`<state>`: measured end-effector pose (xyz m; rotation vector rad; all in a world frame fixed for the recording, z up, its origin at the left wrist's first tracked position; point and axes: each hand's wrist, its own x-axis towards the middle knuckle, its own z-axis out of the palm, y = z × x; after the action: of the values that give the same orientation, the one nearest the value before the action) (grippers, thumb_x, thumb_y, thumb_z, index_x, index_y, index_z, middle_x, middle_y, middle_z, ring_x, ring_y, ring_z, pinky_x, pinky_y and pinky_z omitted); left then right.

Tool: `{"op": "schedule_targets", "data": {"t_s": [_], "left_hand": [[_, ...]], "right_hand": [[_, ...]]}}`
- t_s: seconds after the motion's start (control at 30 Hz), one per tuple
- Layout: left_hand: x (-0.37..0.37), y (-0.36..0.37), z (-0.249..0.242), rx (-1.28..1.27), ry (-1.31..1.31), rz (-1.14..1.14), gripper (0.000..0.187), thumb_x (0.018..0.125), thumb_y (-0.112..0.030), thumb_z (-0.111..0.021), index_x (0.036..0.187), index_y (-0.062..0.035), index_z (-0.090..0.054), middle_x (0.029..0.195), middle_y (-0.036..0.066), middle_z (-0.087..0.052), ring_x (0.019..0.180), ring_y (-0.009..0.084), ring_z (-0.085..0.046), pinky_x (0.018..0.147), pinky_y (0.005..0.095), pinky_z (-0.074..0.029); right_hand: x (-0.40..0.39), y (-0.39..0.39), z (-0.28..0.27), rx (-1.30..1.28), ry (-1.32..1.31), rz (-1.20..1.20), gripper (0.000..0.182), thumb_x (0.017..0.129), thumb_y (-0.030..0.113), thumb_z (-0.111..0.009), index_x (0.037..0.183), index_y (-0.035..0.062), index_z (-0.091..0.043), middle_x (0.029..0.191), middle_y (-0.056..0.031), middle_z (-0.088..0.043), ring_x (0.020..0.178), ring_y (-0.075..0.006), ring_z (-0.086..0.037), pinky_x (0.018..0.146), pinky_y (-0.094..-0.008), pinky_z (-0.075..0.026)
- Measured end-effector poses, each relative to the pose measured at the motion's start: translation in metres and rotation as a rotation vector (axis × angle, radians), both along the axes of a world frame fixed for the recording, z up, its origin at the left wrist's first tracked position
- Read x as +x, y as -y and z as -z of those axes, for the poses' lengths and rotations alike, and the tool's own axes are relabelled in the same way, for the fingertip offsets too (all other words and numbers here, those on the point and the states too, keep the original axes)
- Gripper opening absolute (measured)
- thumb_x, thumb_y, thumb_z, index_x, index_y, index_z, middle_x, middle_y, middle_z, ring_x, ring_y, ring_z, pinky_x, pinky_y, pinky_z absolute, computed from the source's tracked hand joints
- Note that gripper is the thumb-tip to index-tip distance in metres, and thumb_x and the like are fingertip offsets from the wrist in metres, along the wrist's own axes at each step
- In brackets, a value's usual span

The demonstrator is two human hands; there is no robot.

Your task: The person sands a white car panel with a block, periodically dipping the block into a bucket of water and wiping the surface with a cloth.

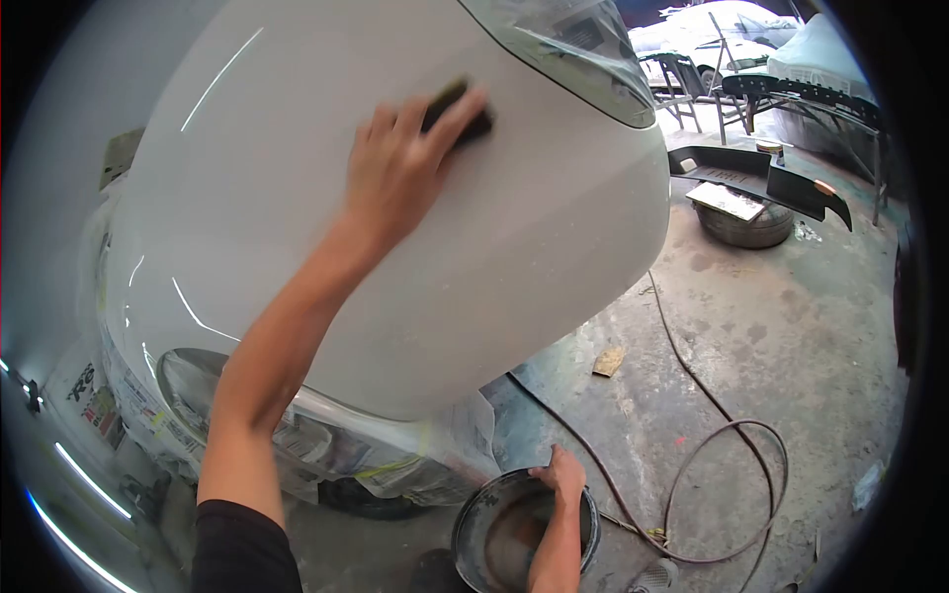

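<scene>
My left hand [400, 148] is closed on a dark sanding block [458, 114], pressed to the pale grey panel of a car body [494, 237]. The block and fingertips are slightly blurred. Low in the view, my right hand [563, 474] grips the rim of a round black bucket [465, 539], with some of its fingers hidden. Murky brown liquid seems to lie inside the bucket. Plastic film and masking paper [435, 465] cover the car's lower edge, below the panel.
A hose [682, 371] runs across the concrete floor and coils right of the bucket. A brown scrap [609, 361] lies nearby. Farther back, a black bumper part [732, 168] rests by a tyre [746, 229], near metal stands [722, 84] and a covered car.
</scene>
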<state>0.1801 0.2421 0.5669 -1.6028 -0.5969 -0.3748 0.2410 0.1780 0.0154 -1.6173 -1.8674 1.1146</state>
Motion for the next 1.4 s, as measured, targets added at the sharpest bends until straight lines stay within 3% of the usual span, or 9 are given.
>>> {"op": "schedule_targets", "data": {"t_s": [0.07,0.3,0.5,0.6,0.7,0.93,1.13,1.23,1.4], "left_hand": [[-0.058,0.033,0.032,-0.104,-0.042,-0.015,0.070,0.085,-0.019,-0.081,0.149,-0.0353,-0.058,0.124,0.000,-0.062,0.096,0.0245,-0.059,0.082,0.0398,-0.049],[-0.026,0.025,-0.041,-0.086,-0.084,-0.100,0.075,0.082,-0.015,-0.084,0.152,-0.0274,-0.058,0.133,0.004,-0.063,0.097,0.0281,-0.059,0.086,0.0410,-0.049],[-0.110,0.083,0.005,-0.173,-0.063,-0.106,0.068,0.087,-0.023,-0.080,0.150,-0.0332,-0.057,0.121,0.000,-0.062,0.095,0.0252,-0.059,0.083,0.0390,-0.049],[-0.097,0.067,-0.026,-0.178,-0.121,-0.108,0.070,0.081,-0.018,-0.085,0.147,-0.0234,-0.062,0.128,0.004,-0.065,0.099,0.0277,-0.059,0.086,0.0416,-0.051],[-0.060,0.052,-0.053,-0.148,-0.119,-0.123,0.067,0.081,-0.019,-0.085,0.145,-0.0250,-0.064,0.128,0.004,-0.065,0.100,0.0270,-0.060,0.087,0.0410,-0.051],[-0.123,0.091,0.000,-0.216,-0.064,-0.138,0.066,0.085,-0.027,-0.083,0.146,-0.0376,-0.061,0.119,-0.002,-0.064,0.099,0.0231,-0.060,0.084,0.0376,-0.051],[-0.058,0.039,-0.067,-0.080,-0.161,-0.038,0.077,0.077,-0.016,-0.088,0.148,-0.0289,-0.061,0.128,0.003,-0.067,0.099,0.0264,-0.062,0.088,0.0391,-0.051],[-0.109,0.074,-0.051,-0.193,-0.195,-0.046,0.075,0.078,-0.015,-0.087,0.148,-0.0278,-0.061,0.128,0.003,-0.067,0.102,0.0263,-0.062,0.089,0.0390,-0.051],[-0.133,0.084,-0.057,-0.101,-0.212,-0.127,0.073,0.083,-0.025,-0.085,0.149,-0.0414,-0.057,0.125,-0.007,-0.065,0.100,0.0179,-0.062,0.087,0.0331,-0.050]], "right_hand": [[0.004,-0.001,-0.007,-0.061,0.001,-0.023,0.084,0.071,0.044,-0.092,0.140,0.0073,-0.060,0.128,-0.0207,-0.070,0.123,-0.0378,-0.066,0.100,-0.0481,-0.054],[0.004,-0.001,-0.009,-0.039,0.007,-0.039,0.085,0.071,0.044,-0.092,0.140,0.0056,-0.060,0.131,-0.0217,-0.070,0.124,-0.0382,-0.066,0.100,-0.0485,-0.054],[0.004,-0.002,-0.006,-0.026,-0.013,-0.032,0.082,0.071,0.043,-0.092,0.137,0.0060,-0.061,0.127,-0.0219,-0.070,0.121,-0.0394,-0.066,0.099,-0.0490,-0.054],[0.006,-0.002,-0.004,0.018,-0.014,-0.016,0.075,0.071,0.042,-0.093,0.129,0.0051,-0.063,0.121,-0.0218,-0.071,0.116,-0.0408,-0.067,0.097,-0.0501,-0.054],[0.004,-0.003,0.000,0.018,-0.006,-0.024,0.076,0.070,0.042,-0.093,0.129,0.0047,-0.063,0.121,-0.0223,-0.070,0.117,-0.0405,-0.067,0.097,-0.0499,-0.054],[-0.002,-0.006,0.009,0.045,-0.015,-0.022,0.080,0.068,0.045,-0.093,0.131,0.0042,-0.063,0.121,-0.0227,-0.071,0.116,-0.0401,-0.068,0.096,-0.0501,-0.054],[0.003,-0.003,0.014,0.093,0.008,0.003,0.077,0.069,0.045,-0.094,0.127,0.0040,-0.064,0.118,-0.0232,-0.072,0.114,-0.0409,-0.068,0.095,-0.0504,-0.055],[0.002,-0.004,0.006,0.073,0.015,-0.004,0.076,0.069,0.044,-0.094,0.126,0.0039,-0.064,0.118,-0.0233,-0.072,0.114,-0.0411,-0.069,0.095,-0.0503,-0.055],[0.002,-0.001,0.000,0.048,0.015,0.000,0.076,0.070,0.044,-0.094,0.126,0.0038,-0.064,0.118,-0.0231,-0.072,0.114,-0.0414,-0.069,0.094,-0.0504,-0.055]]}}
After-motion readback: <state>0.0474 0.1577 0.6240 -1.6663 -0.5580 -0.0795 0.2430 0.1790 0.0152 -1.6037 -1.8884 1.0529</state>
